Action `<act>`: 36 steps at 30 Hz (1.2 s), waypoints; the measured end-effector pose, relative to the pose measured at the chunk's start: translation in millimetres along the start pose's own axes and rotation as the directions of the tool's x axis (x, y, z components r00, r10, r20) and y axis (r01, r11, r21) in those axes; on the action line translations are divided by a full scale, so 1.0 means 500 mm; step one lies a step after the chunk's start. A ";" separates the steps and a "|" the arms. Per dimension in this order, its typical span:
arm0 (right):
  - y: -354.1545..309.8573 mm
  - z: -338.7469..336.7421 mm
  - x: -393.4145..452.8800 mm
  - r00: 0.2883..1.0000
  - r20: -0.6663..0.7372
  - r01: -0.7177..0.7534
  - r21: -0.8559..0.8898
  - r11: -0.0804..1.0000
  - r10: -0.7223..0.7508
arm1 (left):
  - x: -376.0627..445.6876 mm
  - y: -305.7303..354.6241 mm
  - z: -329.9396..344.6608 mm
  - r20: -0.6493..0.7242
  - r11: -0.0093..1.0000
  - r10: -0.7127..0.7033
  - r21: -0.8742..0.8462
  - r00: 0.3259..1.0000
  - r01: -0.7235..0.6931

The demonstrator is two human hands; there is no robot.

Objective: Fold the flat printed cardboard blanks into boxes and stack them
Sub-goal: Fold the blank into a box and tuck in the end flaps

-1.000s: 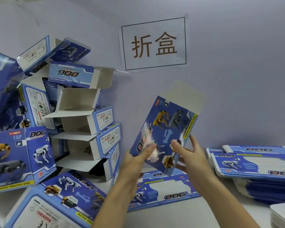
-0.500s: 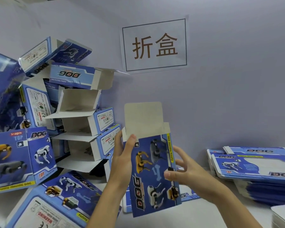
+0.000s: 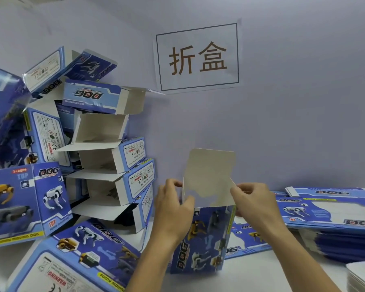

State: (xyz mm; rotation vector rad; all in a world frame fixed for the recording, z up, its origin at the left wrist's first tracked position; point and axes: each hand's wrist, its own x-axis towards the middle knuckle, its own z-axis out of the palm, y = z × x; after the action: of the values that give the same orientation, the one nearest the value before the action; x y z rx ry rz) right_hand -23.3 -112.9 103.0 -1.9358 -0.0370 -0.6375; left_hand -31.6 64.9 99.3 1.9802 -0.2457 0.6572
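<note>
The box (image 3: 202, 239) being folded stands upright on the white table (image 3: 261, 275) at lower centre of the frame, its bottom edge touching the tabletop and its pale top flap (image 3: 211, 171) rising straight up against the wall (image 3: 303, 123). The left hand (image 3: 173, 205) pinches the small side flap at the box's upper left corner, thumb and fingers closed on the card edge. The right hand (image 3: 253, 201) pinches the matching flap at the upper right corner, fingers curled on it. Open tabletop lies in front of the box and to its lower right; on the left the heap of folded boxes (image 3: 105, 157) crowds close, and a flat blank (image 3: 247, 239) lies just behind the box on the right.

Half a second ago the box was tilted, held by its sides lower in the frame; now it stands straighter, opened out, with both hands moved up to the top corners.

Counted: one box in hand, four open-ended boxes stacked in the middle column of the heap with more around them, one pile of flat blanks (image 3: 333, 224) at right, and one paper sign (image 3: 198, 57) on the wall.
</note>
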 end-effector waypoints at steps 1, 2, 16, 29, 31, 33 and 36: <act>-0.003 0.000 -0.002 1.000 -0.012 0.001 -0.045 0.999 -0.002 | 0.002 0.006 -0.003 -0.048 0.996 -0.011 0.088 0.999 0.015; -0.006 0.001 -0.004 1.000 -0.024 0.000 -0.081 0.997 -0.002 | 0.003 0.013 -0.007 -0.085 0.987 -0.025 0.155 0.996 0.038; -0.039 -0.008 -0.021 0.994 0.000 -0.103 -0.191 0.976 0.105 | 0.009 0.038 -0.056 -0.108 0.898 -0.183 0.387 0.977 0.211; 0.008 -0.015 -0.004 0.833 0.359 -0.550 0.448 0.705 0.422 | 0.030 -0.025 -0.077 0.101 0.760 -0.585 -0.278 0.805 0.587; 0.017 -0.012 -0.006 0.791 0.432 -0.611 0.531 0.587 0.433 | 0.030 -0.033 -0.073 0.165 0.678 -0.618 -0.382 0.768 0.628; 0.020 -0.010 -0.009 0.770 0.469 -0.638 0.562 0.527 0.432 | 0.032 -0.041 -0.071 0.205 0.653 -0.620 -0.401 0.757 0.643; 0.024 -0.005 -0.007 0.793 0.442 -0.608 0.539 0.583 0.419 | 0.033 -0.050 -0.070 0.224 0.714 -0.580 -0.323 0.783 0.621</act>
State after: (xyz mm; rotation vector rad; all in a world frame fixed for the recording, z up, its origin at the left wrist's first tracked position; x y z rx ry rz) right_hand -23.7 -119.6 92.4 -1.2090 0.1247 0.0704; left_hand -19.2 109.4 101.8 1.5747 0.2075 0.0587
